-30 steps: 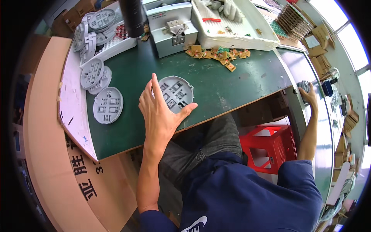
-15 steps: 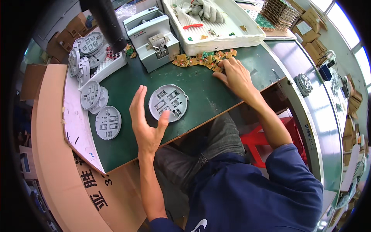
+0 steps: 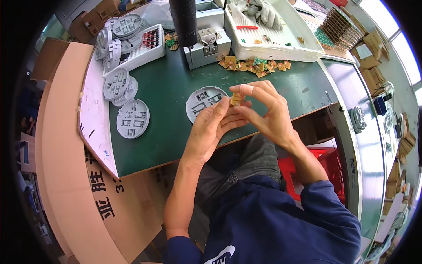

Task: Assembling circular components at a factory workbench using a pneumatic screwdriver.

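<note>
A small yellow circuit board [image 3: 236, 98] is pinched between the thumb and index finger of my right hand [image 3: 270, 110], above the front part of the bench. My left hand [image 3: 209, 132] meets it from the other side, thumb against the board's edge and fingers curled below. Just behind my left hand, a round grey plastic housing [image 3: 203, 97] with several moulded slots lies face up, its near right part covered by my hands. Farther back is a loose heap of similar yellow and green boards [image 3: 259, 67].
More round grey housings [image 3: 133, 119] lie at the left, with others piled by a white tray [image 3: 154, 53]. A grey metal device [image 3: 209, 50] stands at the back, partly behind a dark post [image 3: 183, 22]. A white foam box [image 3: 303, 50] holds gloves and a red tool.
My right hand has come back from the board heap with a small yellow board. My left hand has moved right to meet it. The view has shifted.
</note>
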{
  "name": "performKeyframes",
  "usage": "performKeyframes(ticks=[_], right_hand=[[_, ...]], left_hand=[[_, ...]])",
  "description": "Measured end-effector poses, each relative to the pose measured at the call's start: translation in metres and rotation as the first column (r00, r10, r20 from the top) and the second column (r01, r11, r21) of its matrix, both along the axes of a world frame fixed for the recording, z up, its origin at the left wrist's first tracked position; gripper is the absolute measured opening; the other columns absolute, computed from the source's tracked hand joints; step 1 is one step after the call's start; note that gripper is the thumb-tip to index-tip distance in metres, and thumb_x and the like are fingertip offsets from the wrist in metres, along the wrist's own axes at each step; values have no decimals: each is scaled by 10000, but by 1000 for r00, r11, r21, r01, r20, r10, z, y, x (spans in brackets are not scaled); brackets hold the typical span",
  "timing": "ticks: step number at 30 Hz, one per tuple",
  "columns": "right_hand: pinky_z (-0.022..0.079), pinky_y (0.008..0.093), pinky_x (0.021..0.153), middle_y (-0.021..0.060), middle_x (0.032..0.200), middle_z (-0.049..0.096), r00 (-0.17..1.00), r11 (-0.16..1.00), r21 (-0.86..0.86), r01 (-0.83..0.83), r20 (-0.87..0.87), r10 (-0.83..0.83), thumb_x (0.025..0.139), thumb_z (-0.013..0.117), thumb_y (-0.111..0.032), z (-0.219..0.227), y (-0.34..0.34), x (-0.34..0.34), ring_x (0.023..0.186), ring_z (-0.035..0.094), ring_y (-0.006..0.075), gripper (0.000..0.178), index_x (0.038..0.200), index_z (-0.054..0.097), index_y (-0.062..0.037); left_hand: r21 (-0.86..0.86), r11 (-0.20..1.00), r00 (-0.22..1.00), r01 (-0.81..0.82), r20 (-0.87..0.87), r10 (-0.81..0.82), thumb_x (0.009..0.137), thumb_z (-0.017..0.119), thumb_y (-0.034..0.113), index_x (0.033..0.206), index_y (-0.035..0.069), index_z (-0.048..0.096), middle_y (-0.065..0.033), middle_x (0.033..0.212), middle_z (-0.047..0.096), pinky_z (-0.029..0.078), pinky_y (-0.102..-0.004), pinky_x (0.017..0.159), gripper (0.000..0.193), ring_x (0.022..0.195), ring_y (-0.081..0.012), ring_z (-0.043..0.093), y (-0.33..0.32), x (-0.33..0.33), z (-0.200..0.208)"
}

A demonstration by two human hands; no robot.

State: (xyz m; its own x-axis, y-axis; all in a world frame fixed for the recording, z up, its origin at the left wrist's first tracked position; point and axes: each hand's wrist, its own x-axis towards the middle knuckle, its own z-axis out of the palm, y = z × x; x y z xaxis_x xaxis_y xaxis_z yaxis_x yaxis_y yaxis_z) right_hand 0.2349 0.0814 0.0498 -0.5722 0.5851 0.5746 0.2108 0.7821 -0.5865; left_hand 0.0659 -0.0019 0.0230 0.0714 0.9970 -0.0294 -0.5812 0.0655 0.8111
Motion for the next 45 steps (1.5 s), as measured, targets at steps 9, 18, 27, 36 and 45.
performKeyframes(ticks=[9,18,27,36,45], right_hand=[[549,386,872,69,1084,727,997,978,210,-11,78,-6,771,840,-46,1,-5,-8,1025,652,286,448,1198,711,-81],[511,342,997,89,1176,708,994,980,-173,-99,23,104,853,805,-63,3,5,-2,1109,651,215,386,1231,726,-59],[471,338,1085,58,1259,692,877,514,-714,-475,-429,214,920,775,-113,-19,11,1,1180,621,159,391,1293,692,-31],[463,356,1095,59,1278,691,814,358,-733,-579,-546,197,927,774,-148,-39,12,3,1189,625,167,400,1299,681,-32],[470,370,1094,60,1274,689,815,377,-724,-578,-536,221,932,770,-148,-42,16,3,1195,626,179,392,1294,681,-29]], left_hand=[[-15,976,970,-218,-115,215,996,730,276,1188,4,654,-66,1080,705,586,-284,877,342,954,-106,689,-5,-11,-1],[235,920,820,-314,-422,387,1042,657,182,1211,-29,704,-70,1050,739,560,-287,850,275,908,-130,698,-12,-16,8],[618,735,432,-279,-603,671,904,778,63,1066,47,762,-73,1029,755,570,-311,743,164,861,-172,726,-6,-4,4],[720,657,132,-223,-645,752,848,804,39,988,56,756,-35,963,747,538,-315,683,149,816,-179,705,-11,2,8],[692,688,107,-216,-684,722,819,839,128,1029,101,744,-33,968,726,563,-350,730,232,865,-237,716,-12,1,5]])
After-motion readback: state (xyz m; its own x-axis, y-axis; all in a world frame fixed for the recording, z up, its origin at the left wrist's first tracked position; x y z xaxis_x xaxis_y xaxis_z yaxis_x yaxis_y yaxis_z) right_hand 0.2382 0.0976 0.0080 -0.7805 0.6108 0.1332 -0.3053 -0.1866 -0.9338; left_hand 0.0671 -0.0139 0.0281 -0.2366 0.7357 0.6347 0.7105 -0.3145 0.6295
